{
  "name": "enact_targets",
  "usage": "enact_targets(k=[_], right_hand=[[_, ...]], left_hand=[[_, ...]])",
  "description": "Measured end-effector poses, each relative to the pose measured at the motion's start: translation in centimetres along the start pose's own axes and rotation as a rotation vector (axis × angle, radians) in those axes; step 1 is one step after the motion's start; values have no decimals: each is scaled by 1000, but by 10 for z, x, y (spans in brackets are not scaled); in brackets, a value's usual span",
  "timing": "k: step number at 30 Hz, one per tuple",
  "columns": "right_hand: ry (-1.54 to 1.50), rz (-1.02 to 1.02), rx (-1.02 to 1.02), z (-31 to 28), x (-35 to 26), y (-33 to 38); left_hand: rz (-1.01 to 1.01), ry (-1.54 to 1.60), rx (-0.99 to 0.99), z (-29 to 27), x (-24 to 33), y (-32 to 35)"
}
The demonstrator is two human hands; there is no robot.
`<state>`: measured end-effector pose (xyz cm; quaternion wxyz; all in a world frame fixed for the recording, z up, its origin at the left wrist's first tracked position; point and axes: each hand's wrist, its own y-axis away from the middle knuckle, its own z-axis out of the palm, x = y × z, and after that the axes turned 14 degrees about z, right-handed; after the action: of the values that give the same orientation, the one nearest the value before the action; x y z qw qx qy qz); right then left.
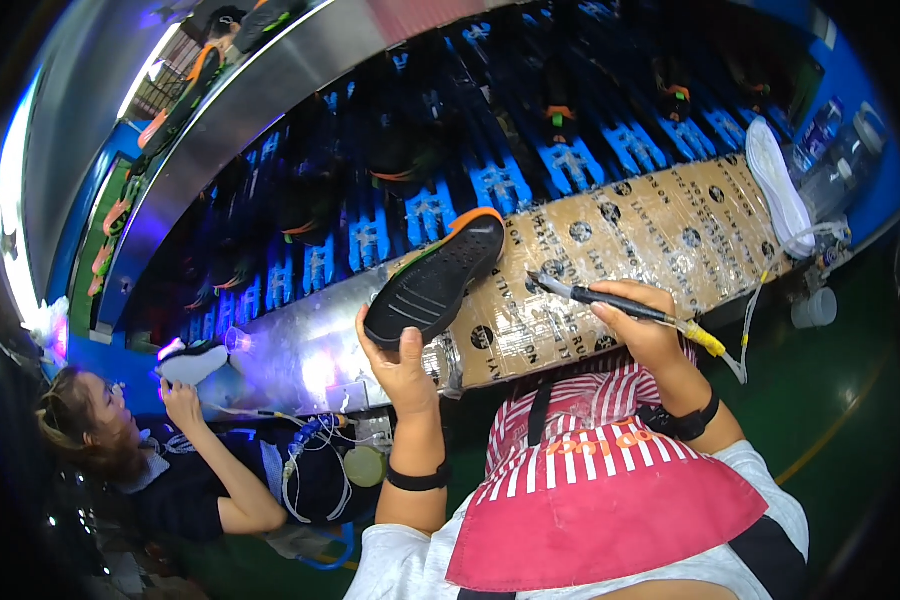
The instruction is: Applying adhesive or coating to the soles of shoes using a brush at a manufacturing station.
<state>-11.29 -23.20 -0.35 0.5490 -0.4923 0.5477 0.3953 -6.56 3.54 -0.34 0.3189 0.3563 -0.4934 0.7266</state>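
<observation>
My left hand (pixel 406 372) is closed round the toe end of a black shoe sole (pixel 440 282). The sole is tilted, with its grooved face toward me and an orange rim at the heel. In my right hand (pixel 642 325) is a slim brush (pixel 620 302) with a black handle. Its dark tip points left toward the sole but stays apart from it. Yellow wrapping (pixel 705 338) covers the brush's rear end, where a pale tube is attached. Below both hands lies the bench ledge, covered with printed cardboard (pixel 530 330) under clear film.
Beyond the ledge, blue racks (pixel 500 187) hold several dark shoe parts. A white sole-shaped piece (pixel 776 190) and clear bottles (pixel 838 170) stand at the right end. On the left, a co-worker (pixel 140 450) holds a white-soled shoe (pixel 194 363) under purple light beside the metal ledge.
</observation>
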Motion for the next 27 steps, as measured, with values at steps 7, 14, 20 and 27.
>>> enact_targets(k=[7, 14, 20, 27], right_hand=[[-67, 109, -77, 6, 4, -6], [-57, 112, -135, 11, 12, -22], [-84, 150, -193, 22, 8, -32], [-37, 286, -161, 34, -9, -39]], left_hand=[[360, -177, 37, -29, 79, -57], [550, -106, 323, -102, 194, -136], [711, -183, 441, -146, 238, -268], [352, -534, 473, -161, 150, -409]])
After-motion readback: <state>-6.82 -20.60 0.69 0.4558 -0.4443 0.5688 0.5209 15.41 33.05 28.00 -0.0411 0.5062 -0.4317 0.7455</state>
